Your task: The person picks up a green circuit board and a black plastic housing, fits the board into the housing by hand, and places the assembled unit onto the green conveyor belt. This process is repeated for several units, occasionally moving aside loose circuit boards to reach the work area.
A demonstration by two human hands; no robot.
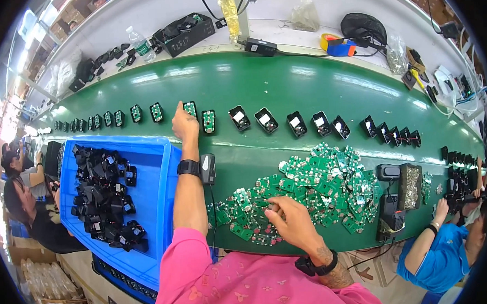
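Note:
My left hand (186, 125) reaches to the row of small black cases and grips one case with a green circuit board (190, 107) in it. Its index finger lies along the case's left side, and the other fingers are partly hidden. Just right of it stands another black case with a board inside (209, 121). My right hand (294, 222) is above the near edge of a heap of green circuit boards (325, 183). Its thumb and fingers are curled together, and whatever they hold is too small to make out.
Black cases without green boards (266, 120) continue the row rightward. A blue bin (165, 172) with black cases stands left; a black device (207, 169) lies beside it. Chargers (388, 172) sit right of the heap. A bottle (140, 44) stands on the back shelf. A person in blue (439, 257) works at right.

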